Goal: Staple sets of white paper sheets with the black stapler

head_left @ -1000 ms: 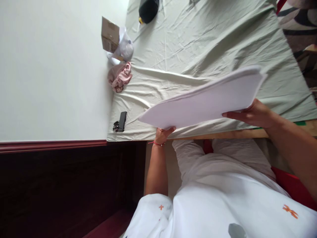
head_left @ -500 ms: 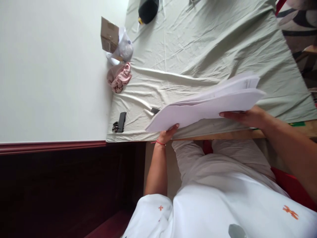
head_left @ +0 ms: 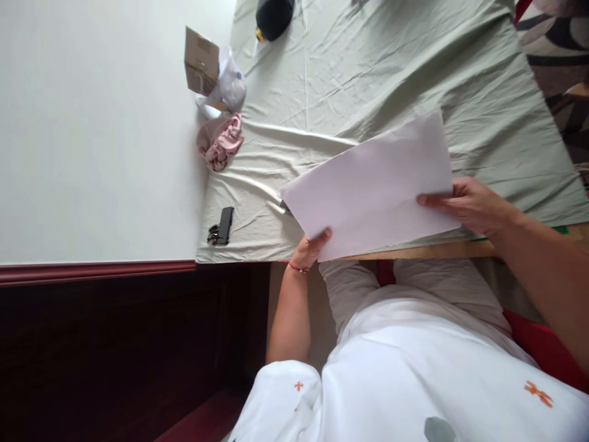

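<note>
A stack of white paper sheets is held tilted above the near edge of the table, its top face blank. My left hand, with a red string bracelet at the wrist, grips the stack's lower left corner, thumb on top. On the right side, my right hand pinches the sheets, thumb lying across the face and the other fingers behind. A small dark object lies on the cloth, mostly covered by the paper's left edge.
Pale green wrinkled cloth covers the table. At left lie a black stapler-like object and a pink fabric bundle. Behind them are a cardboard box and a white plastic bag. A black rounded object sits at the far edge.
The sheets, bent and fanned apart before, now lie flat together with their blank face toward me. My right hand has moved slightly up, its thumb now on the paper's face.
</note>
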### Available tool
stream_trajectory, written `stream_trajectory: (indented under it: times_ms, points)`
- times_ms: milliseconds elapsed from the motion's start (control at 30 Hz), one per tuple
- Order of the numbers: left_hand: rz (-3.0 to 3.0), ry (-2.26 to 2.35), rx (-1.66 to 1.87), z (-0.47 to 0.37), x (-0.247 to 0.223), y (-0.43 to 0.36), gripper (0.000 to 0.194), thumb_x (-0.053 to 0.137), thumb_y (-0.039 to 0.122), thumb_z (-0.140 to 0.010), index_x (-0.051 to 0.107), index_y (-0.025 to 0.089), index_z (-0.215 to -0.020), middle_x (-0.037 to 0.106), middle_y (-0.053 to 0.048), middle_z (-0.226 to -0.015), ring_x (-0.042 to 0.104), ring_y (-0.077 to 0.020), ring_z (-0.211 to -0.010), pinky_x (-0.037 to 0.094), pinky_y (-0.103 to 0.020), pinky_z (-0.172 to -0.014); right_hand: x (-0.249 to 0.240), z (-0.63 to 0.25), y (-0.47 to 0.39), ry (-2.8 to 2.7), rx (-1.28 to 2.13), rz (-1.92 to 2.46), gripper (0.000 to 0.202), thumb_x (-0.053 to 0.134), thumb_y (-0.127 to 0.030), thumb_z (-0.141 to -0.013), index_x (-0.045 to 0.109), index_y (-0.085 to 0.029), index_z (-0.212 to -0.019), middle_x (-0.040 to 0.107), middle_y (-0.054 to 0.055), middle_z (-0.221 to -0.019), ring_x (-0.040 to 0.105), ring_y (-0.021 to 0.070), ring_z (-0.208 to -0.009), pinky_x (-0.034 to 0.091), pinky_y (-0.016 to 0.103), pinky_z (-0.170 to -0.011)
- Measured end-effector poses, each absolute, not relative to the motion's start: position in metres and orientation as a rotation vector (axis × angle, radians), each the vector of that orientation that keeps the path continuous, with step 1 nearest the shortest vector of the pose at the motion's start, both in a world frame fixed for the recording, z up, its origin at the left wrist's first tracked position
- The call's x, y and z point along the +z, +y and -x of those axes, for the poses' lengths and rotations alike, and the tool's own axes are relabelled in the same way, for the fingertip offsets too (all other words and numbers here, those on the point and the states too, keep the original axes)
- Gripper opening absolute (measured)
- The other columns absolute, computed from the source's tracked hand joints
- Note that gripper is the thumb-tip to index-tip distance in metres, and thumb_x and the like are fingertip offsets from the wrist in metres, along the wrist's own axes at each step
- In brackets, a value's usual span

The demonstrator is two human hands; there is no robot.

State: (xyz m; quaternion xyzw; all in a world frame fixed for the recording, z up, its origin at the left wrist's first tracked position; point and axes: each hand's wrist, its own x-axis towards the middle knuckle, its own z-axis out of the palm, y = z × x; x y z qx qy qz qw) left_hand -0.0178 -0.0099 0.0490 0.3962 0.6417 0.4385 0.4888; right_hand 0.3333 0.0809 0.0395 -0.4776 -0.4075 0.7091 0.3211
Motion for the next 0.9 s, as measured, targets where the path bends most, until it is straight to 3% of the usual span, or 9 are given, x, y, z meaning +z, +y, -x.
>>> stream_trajectory:
  times_ms: [100, 200, 333, 433, 567, 900]
  points:
    - [-0.823, 1.493, 0.888, 0.021, 0.047, -0.013, 0.056, 0.087, 0.060, -0.069, 0.071, 0.019, -0.105, 0.068, -0.003, -0.072, 0.058, -0.0132, -0.047, 0.047, -0.030, -0.040, 0.044, -0.335, 0.081, -0.942, 1.999, 1.276, 0.041, 0.096, -0.044, -0.054, 0.078, -0.017, -0.078, 0.078, 0.007, -0.085, 0.068, 0.0170, -0.068, 0.057, 0.026, -0.058]
    - [-0.781, 1.510, 0.874, 0.023, 0.046, -0.011, 0.060, 0.087, 0.060, -0.068, 0.070, 0.018, -0.106, 0.069, -0.003, -0.074, 0.059, -0.0149, -0.050, 0.051, -0.034, -0.044, 0.049, -0.336, 0.080, -0.891, 2.072, 1.289, 0.040, 0.096, -0.042, -0.051, 0.079, -0.018, -0.077, 0.078, 0.007, -0.083, 0.069, 0.0176, -0.067, 0.058, 0.027, -0.058]
    - [-0.730, 1.515, 0.935, 0.023, 0.049, -0.007, 0.058, 0.089, 0.058, -0.065, 0.073, 0.016, -0.101, 0.073, -0.005, -0.079, 0.068, -0.0182, -0.066, 0.058, -0.034, -0.061, 0.050, -0.335, 0.082, -0.874, 2.002, 1.333, 0.029, 0.093, -0.033, -0.058, 0.078, -0.018, -0.077, 0.078, 0.006, -0.082, 0.068, 0.0161, -0.066, 0.055, 0.025, -0.055]
    - [-0.711, 1.468, 0.874, 0.024, 0.058, -0.005, 0.056, 0.089, 0.057, -0.065, 0.070, 0.013, -0.093, 0.074, -0.006, -0.073, 0.062, -0.0119, -0.053, 0.044, -0.023, -0.045, 0.048, -0.332, 0.084, -0.824, 1.897, 1.397, 0.018, 0.089, -0.025, -0.064, 0.076, -0.018, -0.073, 0.077, 0.006, -0.079, 0.065, 0.0148, -0.063, 0.051, 0.023, -0.050]
    - [-0.672, 1.431, 0.874, 0.026, 0.069, -0.007, 0.051, 0.092, 0.048, -0.062, 0.060, 0.014, -0.083, 0.076, -0.009, -0.072, 0.050, -0.0044, -0.042, 0.021, -0.015, -0.036, 0.049, -0.327, 0.084, -0.747, 1.813, 1.457, 0.009, 0.081, -0.015, -0.072, 0.073, -0.016, -0.067, 0.075, 0.005, -0.074, 0.063, 0.0114, -0.059, 0.048, 0.019, -0.047]
    - [-0.483, 1.568, 0.997, 0.026, 0.067, -0.001, 0.027, 0.079, 0.021, -0.072, 0.053, 0.014, -0.072, 0.072, -0.007, -0.063, 0.041, -0.0013, -0.037, 0.021, -0.012, -0.036, 0.057, -0.324, 0.079, -0.727, 2.000, 1.400, 0.006, 0.076, -0.010, -0.077, 0.074, -0.013, -0.073, 0.076, 0.009, -0.077, 0.065, 0.0121, -0.064, 0.051, 0.019, -0.055]
